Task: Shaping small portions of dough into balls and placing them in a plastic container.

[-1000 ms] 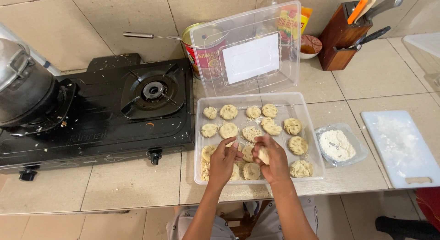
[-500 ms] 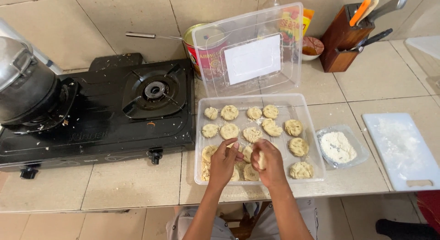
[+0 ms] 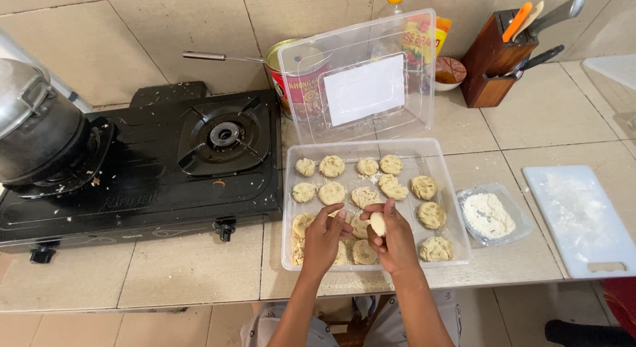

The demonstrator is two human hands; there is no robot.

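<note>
A clear plastic container (image 3: pixel 450 188) lies on the tiled counter and holds several flattened pale dough pieces (image 3: pixel 331 166) in rows. Over its near half my right hand (image 3: pixel 395 237) pinches a small pale dough ball (image 3: pixel 378 223) between thumb and fingers. My left hand (image 3: pixel 324 237) is cupped right beside it, its fingertips touching the same ball. Both hands hide some of the dough pieces beneath them. The container's clear lid (image 3: pixel 361 82) stands up behind it.
A black two-burner gas stove (image 3: pixel 152 168) lies left of the container, with a metal pot (image 3: pixel 33 125) on its left burner. A small tub of white flour (image 3: pixel 489 216) and a floured white cutting board (image 3: pixel 583 218) lie to the right. A wooden knife block (image 3: pixel 493 58) and a tin (image 3: pixel 295 75) stand at the back.
Both hands stayed over the container's near half, working the dough ball between them; the ball now shows at the right hand's fingertips. Nothing else moved.
</note>
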